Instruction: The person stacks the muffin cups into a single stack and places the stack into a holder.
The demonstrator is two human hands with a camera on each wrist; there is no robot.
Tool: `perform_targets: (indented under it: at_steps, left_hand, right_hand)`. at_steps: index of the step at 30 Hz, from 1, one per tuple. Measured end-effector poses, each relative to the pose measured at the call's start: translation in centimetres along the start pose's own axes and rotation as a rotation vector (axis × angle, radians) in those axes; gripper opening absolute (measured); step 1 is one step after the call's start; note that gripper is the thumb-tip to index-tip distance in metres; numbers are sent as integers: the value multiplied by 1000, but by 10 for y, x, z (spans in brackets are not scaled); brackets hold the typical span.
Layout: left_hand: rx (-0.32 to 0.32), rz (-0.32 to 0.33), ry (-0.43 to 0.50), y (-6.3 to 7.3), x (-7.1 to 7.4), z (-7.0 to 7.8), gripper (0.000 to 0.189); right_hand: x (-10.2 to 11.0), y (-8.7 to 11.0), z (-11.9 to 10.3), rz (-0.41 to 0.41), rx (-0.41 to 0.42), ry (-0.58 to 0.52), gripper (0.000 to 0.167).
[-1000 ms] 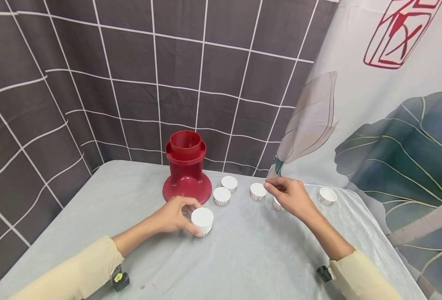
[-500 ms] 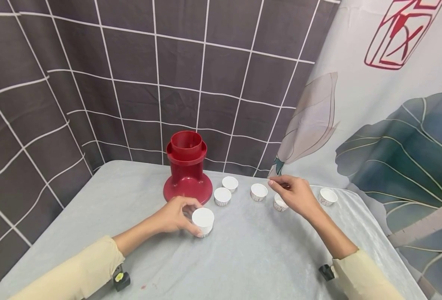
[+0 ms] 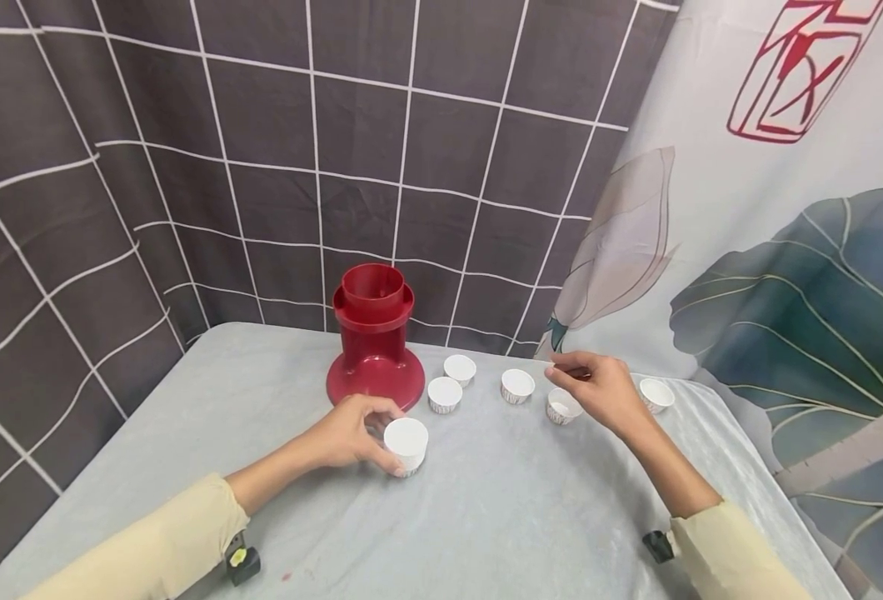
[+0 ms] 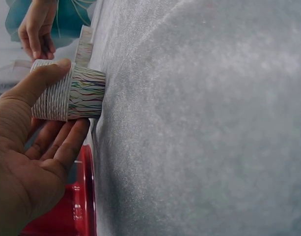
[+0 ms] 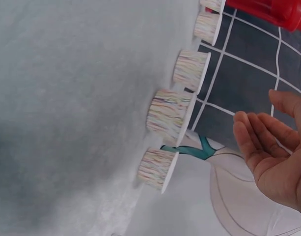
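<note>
Gripping a nested stack of white paper baking cups (image 3: 406, 442) between thumb and curled fingers, the left hand (image 3: 355, 437) is low over a cloth-covered table (image 3: 441, 533) in the head view. Just beyond that grip is a red plastic stand (image 3: 376, 367) with a round flared base. Rightward from the grip, five loose cups (image 3: 517, 386) sit upright; the right hand (image 3: 595, 387) hovers beside the last two, grasping nothing visible.

From the left wrist, the grip spans the many stacked rims; multicoloured wavy lines show on the bottom cup, just past the fingertips.

From the right wrist, that hand's fingers curve loosely, holding nothing and apart from the row of loose cups.
</note>
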State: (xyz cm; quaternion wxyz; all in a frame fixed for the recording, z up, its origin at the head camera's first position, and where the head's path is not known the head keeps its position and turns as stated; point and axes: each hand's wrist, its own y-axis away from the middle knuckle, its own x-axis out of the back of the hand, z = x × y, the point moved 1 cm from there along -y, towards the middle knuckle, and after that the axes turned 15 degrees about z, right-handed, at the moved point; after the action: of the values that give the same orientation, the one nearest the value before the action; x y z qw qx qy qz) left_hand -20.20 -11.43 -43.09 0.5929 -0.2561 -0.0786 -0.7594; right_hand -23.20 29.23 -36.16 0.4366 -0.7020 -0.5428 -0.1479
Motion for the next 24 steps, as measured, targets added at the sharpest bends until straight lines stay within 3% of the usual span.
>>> perform_targets:
  at_steps: [24]
  left_hand:
    - [-6, -3, -2, 0, 0, 0, 47]
  right_hand:
    - [7, -2, 24, 36, -32, 51, 36]
